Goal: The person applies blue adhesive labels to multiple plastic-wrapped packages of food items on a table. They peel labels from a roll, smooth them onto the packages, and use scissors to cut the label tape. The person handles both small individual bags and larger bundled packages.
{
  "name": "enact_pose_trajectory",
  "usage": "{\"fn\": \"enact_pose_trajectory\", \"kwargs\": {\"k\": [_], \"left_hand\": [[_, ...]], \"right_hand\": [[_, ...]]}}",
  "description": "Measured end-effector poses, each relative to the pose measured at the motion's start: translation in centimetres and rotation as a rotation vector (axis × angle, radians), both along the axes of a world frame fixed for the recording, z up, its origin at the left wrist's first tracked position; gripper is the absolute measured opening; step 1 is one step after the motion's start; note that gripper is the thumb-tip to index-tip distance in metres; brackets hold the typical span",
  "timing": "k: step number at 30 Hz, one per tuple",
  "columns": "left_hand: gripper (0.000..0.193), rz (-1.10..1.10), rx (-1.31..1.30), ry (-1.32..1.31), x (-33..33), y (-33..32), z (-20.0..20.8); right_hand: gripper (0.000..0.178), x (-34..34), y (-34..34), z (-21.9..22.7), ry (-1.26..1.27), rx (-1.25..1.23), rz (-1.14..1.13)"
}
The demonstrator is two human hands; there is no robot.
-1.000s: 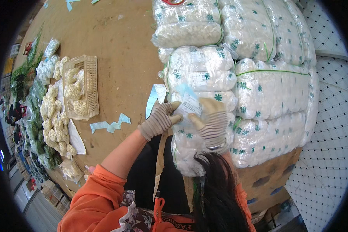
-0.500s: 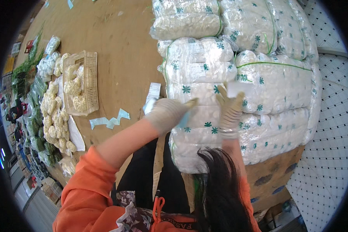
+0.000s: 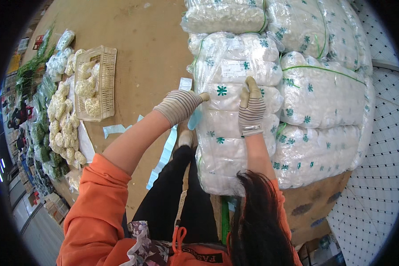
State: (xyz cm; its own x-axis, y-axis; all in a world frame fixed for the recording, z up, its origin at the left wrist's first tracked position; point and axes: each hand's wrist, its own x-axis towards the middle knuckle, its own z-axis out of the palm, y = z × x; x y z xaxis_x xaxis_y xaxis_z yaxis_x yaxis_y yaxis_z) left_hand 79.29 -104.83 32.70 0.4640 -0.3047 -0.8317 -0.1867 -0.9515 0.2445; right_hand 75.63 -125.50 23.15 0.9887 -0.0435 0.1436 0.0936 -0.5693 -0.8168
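Since half a second ago I've brought my right hand (image 3: pixel 252 111) leftward onto the bale in front of me, and the white label I was holding up in it no longer shows. My left hand (image 3: pixel 180 106) has drawn back toward the bale's left edge.

That clear-plastic-wrapped bale of white, green-patterned packs (image 3: pixel 235 119) lies right before me, at the left front of the stack. My left hand, in a cream glove with grey stripes, is curled closed on a pale-blue paper label strip (image 3: pixel 164 155), which hangs down beside my black-trousered leg; my thumb points over the bale. My right hand, gloved alike, is half-bent over the bale, index finger and thumb raised close together; I can't tell whether anything is between them. Just above them, a white rectangular printed label (image 3: pixel 235 68) sits on the bale.

Left of me, on the brown floor (image 3: pixel 150 44), a cream slatted plastic crate (image 3: pixel 108 84) stands beside bagged, cream-coloured lumpy bundles (image 3: pixel 60 128).
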Motion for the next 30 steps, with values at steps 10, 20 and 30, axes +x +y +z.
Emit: {"fn": "enact_pose_trajectory", "kwargs": {"k": [10, 20, 30], "left_hand": [[0.061, -0.09, -0.132, -0.175, -2.1, 1.7, -1.4], [0.064, 1.137, -1.223, -0.248, -11.1, 2.9, 3.2], [0.025, 1.143, -1.021, 0.309, -15.5, 7.4, 4.7]], "right_hand": [[0.042, -3.0, 3.5, 2.4, 0.04, -0.783, 0.281], [0.025, -10.5, 6.8, 12.2, 0.793, 0.779, -0.097], [0.021, -12.7, 8.8, 16.2, 0.413, 0.43, -0.245]]}}
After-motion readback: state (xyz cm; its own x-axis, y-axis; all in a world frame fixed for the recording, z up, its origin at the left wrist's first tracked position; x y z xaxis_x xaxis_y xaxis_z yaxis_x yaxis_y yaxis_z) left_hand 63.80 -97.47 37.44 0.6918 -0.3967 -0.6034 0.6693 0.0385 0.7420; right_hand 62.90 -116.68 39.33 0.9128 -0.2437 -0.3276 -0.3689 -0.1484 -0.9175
